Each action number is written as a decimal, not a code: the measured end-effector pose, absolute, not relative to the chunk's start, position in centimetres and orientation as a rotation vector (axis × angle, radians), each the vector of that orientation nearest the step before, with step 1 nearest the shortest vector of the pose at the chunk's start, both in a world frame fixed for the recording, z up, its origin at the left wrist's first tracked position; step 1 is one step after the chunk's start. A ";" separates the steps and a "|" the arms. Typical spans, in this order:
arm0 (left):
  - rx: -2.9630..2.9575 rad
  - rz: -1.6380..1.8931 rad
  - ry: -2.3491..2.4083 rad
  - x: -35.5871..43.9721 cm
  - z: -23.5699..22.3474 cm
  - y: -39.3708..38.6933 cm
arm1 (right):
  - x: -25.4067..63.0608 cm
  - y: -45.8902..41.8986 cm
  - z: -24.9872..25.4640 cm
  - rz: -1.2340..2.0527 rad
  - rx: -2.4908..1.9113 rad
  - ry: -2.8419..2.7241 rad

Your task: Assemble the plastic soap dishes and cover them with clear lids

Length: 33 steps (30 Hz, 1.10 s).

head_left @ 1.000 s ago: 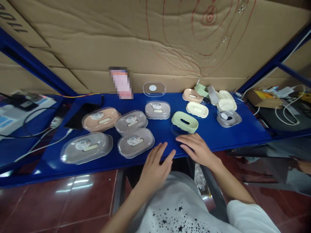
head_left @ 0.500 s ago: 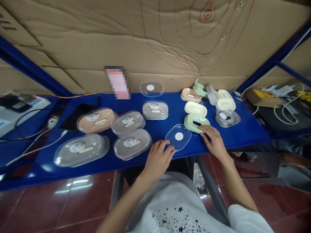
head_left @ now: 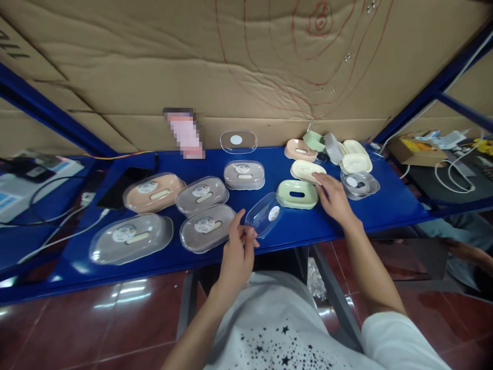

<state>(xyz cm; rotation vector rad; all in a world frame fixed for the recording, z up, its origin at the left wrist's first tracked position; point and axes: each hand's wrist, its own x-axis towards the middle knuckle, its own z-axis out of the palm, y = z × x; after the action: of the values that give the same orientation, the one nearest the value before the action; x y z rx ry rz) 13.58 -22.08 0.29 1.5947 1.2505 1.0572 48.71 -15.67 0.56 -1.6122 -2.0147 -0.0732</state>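
Note:
A clear oval lid with a round printed sticker stands tilted over the blue table, its near edge pinched in the fingers of my left hand. The thumb and fingers of my right hand close on the right end of a cream oval tray, which still lies on the table. Between the two hands sits a light green oval box with a slot in its middle, its left end beside the lid.
Several lidded grey boxes and a lidded peach box stand at left. A spare clear lid lies at the back. Uncovered peach and cream parts and clear lids lie at right. A phone leans on the cardboard.
My left hand has lifted and turned the clear lid, so its sticker now shows print. The green box has shifted left. My right hand has left it and moved to the cream tray.

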 end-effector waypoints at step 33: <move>1.096 0.963 0.999 13.1 -1.9 -23.9 | 45.2 -19.8 1.9 -0.084 -1.517 -1.996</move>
<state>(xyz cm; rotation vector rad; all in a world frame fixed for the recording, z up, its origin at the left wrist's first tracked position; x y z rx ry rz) 13.07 -23.86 -1.85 1.0961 0.9991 0.9634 45.24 -19.82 1.91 -1.5167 -1.9961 -0.0838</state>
